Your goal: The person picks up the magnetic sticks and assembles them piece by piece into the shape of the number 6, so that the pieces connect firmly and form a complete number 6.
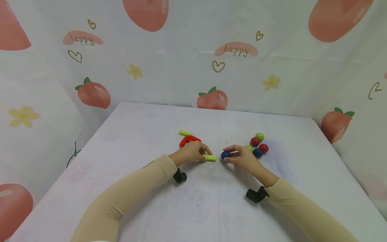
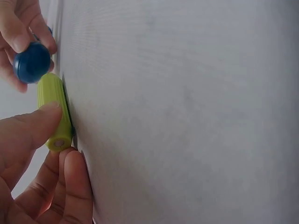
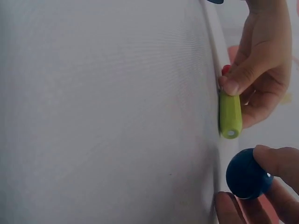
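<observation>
My left hand point(image 1: 192, 152) pinches a short yellow-green ribbed cylinder point(image 1: 210, 158) that lies lengthwise on the table. In the left wrist view the thumb presses on the side of this cylinder point(image 2: 52, 93), near its end with a small round hole. Facing it, my right hand point(image 1: 245, 160) holds a glossy dark blue ball point(image 1: 225, 155) between thumb and fingers. The right wrist view shows the ball point(image 3: 247, 175) low over the tabletop, a short gap from the cylinder's free end.
Behind the left hand lie several red sticks point(image 1: 184, 141) and another yellow-green cylinder point(image 1: 184, 132). Beyond the right hand sit red balls point(image 1: 263, 148), green balls point(image 1: 259, 136) and a second blue ball point(image 1: 258, 153). A white cloth covers the table point(image 1: 193, 208); a printed curtain point(image 1: 181, 67) stands behind.
</observation>
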Tool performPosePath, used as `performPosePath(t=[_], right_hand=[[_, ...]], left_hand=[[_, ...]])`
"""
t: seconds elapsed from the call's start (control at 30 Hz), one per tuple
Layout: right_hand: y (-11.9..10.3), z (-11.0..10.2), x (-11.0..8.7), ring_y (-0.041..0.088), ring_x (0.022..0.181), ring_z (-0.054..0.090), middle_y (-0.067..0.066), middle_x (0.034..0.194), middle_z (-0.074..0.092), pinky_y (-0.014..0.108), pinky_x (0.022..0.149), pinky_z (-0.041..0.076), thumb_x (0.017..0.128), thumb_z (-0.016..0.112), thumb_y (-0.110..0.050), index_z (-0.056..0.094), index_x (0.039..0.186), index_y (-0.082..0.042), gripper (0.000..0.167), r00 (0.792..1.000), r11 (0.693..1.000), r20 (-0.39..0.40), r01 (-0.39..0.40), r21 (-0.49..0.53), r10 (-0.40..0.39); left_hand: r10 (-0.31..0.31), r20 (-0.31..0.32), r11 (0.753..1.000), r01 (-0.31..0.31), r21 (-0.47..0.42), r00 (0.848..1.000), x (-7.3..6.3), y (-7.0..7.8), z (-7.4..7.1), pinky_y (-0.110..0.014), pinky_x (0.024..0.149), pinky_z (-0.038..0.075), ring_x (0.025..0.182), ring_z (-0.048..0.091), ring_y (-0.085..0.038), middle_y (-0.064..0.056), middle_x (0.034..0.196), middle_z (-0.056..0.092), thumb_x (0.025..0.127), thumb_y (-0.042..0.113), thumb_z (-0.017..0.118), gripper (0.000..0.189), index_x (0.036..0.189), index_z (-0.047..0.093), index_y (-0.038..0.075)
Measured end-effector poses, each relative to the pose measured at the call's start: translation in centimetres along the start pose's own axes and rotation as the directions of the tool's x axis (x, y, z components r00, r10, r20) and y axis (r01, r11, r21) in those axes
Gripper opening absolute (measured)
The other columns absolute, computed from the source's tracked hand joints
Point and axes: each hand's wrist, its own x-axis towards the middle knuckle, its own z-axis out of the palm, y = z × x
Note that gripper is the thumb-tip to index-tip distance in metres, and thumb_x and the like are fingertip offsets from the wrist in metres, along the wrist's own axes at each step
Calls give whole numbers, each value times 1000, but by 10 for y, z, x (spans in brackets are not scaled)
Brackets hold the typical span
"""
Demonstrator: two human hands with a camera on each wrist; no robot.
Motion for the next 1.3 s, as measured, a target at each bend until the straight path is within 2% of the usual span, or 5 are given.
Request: performPosePath(t=[0.47,0.7,1.3], right_hand=[[1,2,4,38,119,67,21,131,68,49,101,55,93,74,-13,66,129,-2,39,999,998,15,-51,-44,52],[0,3,4,39,119,67,21,129,69,48,100,56,92,75,-13,66,128,0,39,999,998,31,-43,-56,44],[-1,6,6,36,116,69,19,126,71,47,100,56,92,76,-15,67,127,-2,38,999,996,18,-30,-84,31]], left_hand=[[15,0,1000,-15,21,1000,2,-2,-1,-21,68,48,86,58,-15,-2,99,68,90,12,78,25,114,77,20],[8,0,1000,-8,22,1000,2,-3,0,-22,72,49,89,59,-15,-2,101,69,90,13,78,25,114,77,22],[-13,2,1000,13,22,1000,4,-2,1,-23,73,50,90,59,-16,-3,103,68,89,14,79,25,113,77,23]])
